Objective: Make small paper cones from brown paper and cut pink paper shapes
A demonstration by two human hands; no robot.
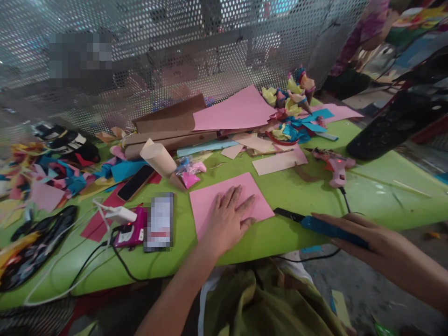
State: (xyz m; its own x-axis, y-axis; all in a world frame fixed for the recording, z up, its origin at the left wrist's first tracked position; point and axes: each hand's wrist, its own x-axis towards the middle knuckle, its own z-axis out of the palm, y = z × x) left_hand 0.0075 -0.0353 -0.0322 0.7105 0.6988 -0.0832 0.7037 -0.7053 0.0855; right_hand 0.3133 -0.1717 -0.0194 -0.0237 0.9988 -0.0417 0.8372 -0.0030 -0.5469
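Fingers spread, my left hand (229, 219) lies flat on a sheet of pink paper (203, 200) at the table's near edge. My right hand (367, 238) is closed around the blue handle of a utility knife (329, 228). Its dark blade points left, with the tip close to the right corner of the pink sheet; whether it touches I cannot tell. Behind the sheet stands a tan paper tube (158, 158), tilted, beside a small clear bag with pink contents (190, 175). A pink glue gun (334, 165) with a lit red light rests beyond the knife.
Left of the sheet are a phone (159, 221), a dark phone (136, 183) and a magenta power strip (131, 228) with loose cables. Coloured paper (231, 112) and paper cones (294, 95) line the back. A dark cylindrical object (381, 121) stands right. Perforated metal (217, 51) rises behind.
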